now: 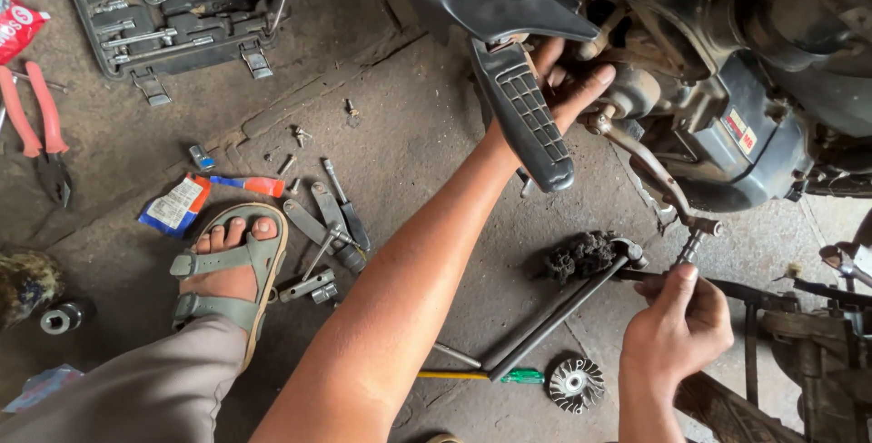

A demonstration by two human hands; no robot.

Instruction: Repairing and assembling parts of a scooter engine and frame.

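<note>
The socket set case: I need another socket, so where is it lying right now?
In the head view the socket set case lies open on the concrete floor at upper left, just right of the red-handled pliers and beyond the sandalled foot.

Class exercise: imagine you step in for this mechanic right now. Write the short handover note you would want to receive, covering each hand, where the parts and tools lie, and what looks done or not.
Left hand: reaching up into the scooter's underside beside the black footrest, fingers on the metal parts there; what it grips is hidden.
Right hand: closed on a small tool handle pointing up at the kick lever end.
On the floor: long T-bar wrench, finned round part, green-handled screwdriver, spanners near the sandalled foot, loose bolts, open socket set, red pliers.
Done: several bolts and the finned part are out.
Left: the engine side remains open.
</note>
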